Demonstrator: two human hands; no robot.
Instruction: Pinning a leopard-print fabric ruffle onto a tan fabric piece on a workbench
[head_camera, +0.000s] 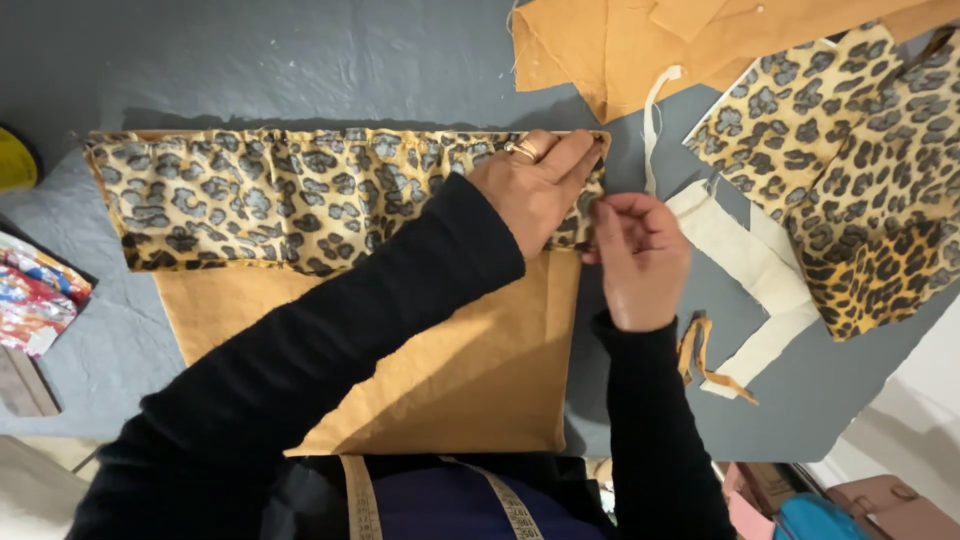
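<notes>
The left hand (535, 190) presses flat, fingers spread, on the right end of the gathered leopard-print fabric strip (300, 195) lying along the top of the tan rectangular cloth panel (440, 370). At its 3 o'clock, the right hand (635, 255) pinches the strip's corner. Edges are best kept aligned, gathers even.

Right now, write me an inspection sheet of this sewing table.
Surface: grey table, creased covering.
Job's things: gathered leopard-print strip lying along the top edge of a tan fabric panel.
Clutter: loose leopard pieces, tan offcuts, cream strips, colourful packet.
Grippers: left hand presses the strip's right end; right hand pinches at that corner.
Cables: nothing seen.
Surroundings: measuring tape hanging by the person's body.
</notes>
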